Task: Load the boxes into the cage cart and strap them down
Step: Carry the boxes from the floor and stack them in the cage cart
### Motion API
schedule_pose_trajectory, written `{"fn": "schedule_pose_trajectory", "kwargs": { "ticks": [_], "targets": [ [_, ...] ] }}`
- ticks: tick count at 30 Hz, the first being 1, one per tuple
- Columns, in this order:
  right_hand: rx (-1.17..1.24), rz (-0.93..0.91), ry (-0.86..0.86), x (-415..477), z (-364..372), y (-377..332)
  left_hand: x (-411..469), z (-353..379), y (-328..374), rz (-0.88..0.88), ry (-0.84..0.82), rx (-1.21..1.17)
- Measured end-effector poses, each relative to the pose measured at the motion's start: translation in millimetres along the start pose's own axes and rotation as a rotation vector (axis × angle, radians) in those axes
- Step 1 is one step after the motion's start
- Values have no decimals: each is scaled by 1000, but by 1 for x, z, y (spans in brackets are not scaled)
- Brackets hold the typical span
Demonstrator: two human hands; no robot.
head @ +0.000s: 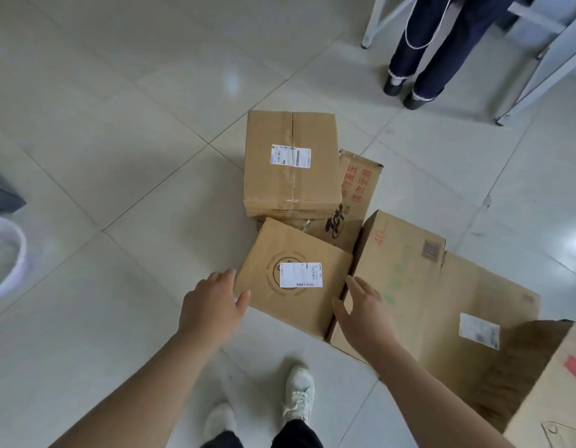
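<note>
**Hands flank small labelled box on floor**

Small box (293,276) sits on the floor (118,156), with a round stamp and a white barcode label on top, print unreadable. Left hand (212,305) and right hand (364,315) at its sides, fingers spread, gripping nothing. Big box (409,279) just beside it shows a red "40". Printed box (357,195) behind has red Chinese characters.
</note>
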State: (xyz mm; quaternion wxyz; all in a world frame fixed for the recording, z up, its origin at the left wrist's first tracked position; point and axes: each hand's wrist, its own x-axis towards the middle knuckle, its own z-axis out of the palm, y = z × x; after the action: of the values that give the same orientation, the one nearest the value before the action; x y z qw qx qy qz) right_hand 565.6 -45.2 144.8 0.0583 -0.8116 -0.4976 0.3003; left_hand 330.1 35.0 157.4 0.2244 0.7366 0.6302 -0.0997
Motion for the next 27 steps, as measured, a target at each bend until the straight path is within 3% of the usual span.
{"fn": "schedule_pose_trajectory", "kwargs": {
  "ticks": [14, 22, 27],
  "targets": [
    [162, 310, -77, 176, 183, 88, 194, 187, -29, -101, -221, -31],
    [73, 419, -45, 201, 222, 100, 236, 237, -42, -113, -271, -69],
    [43, 353, -31, 197, 229, 96, 230, 245, -61, -180, -220, 7]
  ]
}}
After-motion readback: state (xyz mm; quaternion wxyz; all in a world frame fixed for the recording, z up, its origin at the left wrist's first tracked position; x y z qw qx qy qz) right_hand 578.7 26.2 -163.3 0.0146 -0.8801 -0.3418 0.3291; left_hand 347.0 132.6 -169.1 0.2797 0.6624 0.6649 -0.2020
